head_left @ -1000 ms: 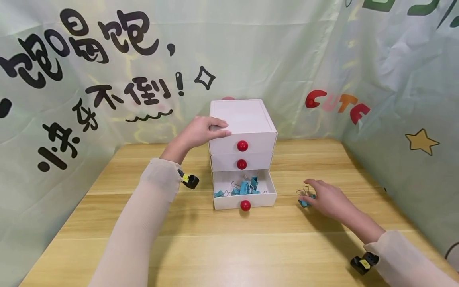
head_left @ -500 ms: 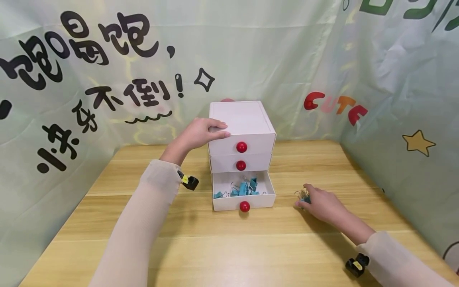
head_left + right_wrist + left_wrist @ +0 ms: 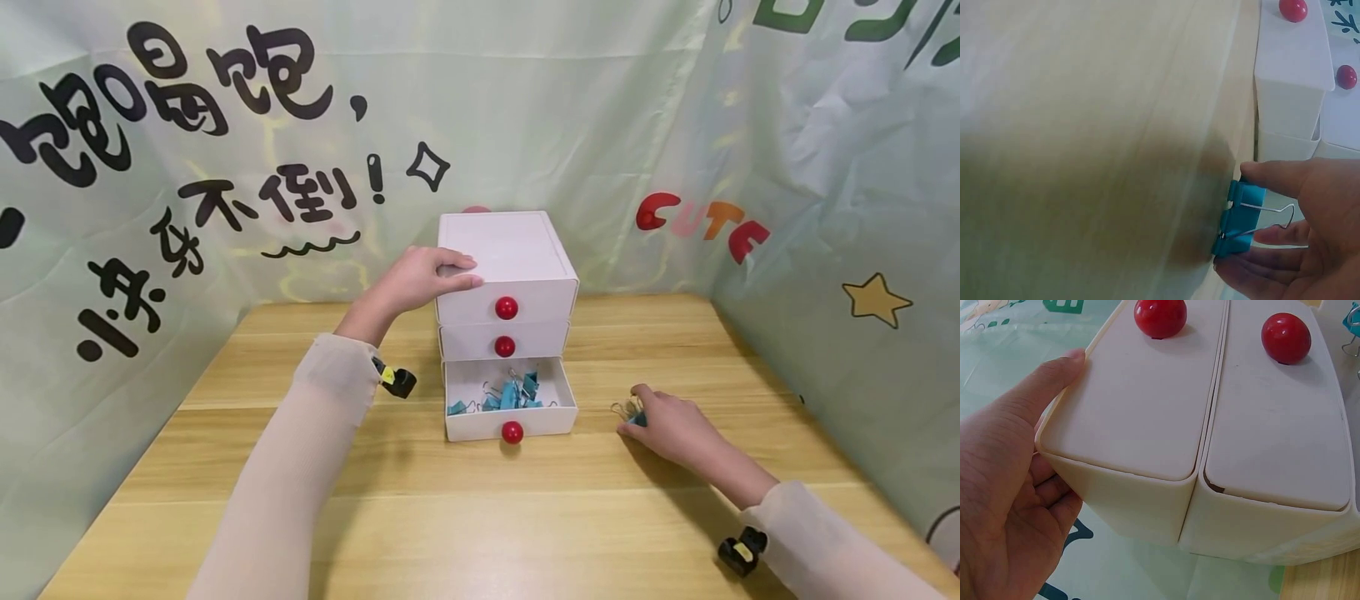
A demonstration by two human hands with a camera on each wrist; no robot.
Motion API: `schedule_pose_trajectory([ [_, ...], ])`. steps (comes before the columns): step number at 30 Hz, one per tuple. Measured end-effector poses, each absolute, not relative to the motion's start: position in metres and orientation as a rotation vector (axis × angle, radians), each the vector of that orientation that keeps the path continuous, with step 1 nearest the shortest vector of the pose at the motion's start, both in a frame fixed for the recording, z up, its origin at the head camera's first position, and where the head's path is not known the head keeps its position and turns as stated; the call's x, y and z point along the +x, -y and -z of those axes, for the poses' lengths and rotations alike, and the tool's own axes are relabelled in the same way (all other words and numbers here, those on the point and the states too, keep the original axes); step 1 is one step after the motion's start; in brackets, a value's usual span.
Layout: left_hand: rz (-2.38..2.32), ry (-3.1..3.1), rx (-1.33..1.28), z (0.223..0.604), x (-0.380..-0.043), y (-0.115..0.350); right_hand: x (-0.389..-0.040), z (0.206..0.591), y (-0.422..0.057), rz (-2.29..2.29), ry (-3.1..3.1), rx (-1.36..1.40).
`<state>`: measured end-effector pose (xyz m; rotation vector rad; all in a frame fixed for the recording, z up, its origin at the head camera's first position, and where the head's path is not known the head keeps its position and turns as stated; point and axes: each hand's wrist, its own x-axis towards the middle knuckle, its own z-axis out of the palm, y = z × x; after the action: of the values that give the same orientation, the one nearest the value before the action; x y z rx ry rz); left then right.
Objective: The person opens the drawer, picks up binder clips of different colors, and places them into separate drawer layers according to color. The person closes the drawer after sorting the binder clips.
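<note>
A white mini drawer cabinet (image 3: 504, 300) with red knobs stands at the middle back. My left hand (image 3: 420, 277) grips its top left corner, thumb along the front edge and fingers over the top. In the left wrist view, the thumb (image 3: 1054, 375) lies at the upper drawer's edge, with other fingers bent behind it. The bottom drawer (image 3: 480, 427) is pulled out and holds several blue binder clips (image 3: 512, 393). To the right, my right hand (image 3: 678, 427) pinches a blue binder clip (image 3: 1241, 217) by its two ends, close over the table. Its wire handles show between thumb and fingers.
The wooden table (image 3: 480, 517) extends around the cabinet. Printed fabric (image 3: 570, 125) hangs behind it and along both sides. The top drawer and middle drawer (image 3: 472, 340) are shut.
The right hand has closed its thumb and fingers on the binder clip and shifted slightly left. The left hand has stayed at the cabinet's corner.
</note>
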<state>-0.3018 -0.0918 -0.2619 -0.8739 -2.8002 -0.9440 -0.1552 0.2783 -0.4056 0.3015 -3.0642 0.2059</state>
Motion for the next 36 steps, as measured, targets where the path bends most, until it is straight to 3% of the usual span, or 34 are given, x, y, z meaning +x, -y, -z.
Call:
schedule_pose_trajectory([
  [36,0.947,2.819,-0.855,0.260,-0.302,0.092,-0.165,0.357,-0.218,-0.458,2.848,0.526],
])
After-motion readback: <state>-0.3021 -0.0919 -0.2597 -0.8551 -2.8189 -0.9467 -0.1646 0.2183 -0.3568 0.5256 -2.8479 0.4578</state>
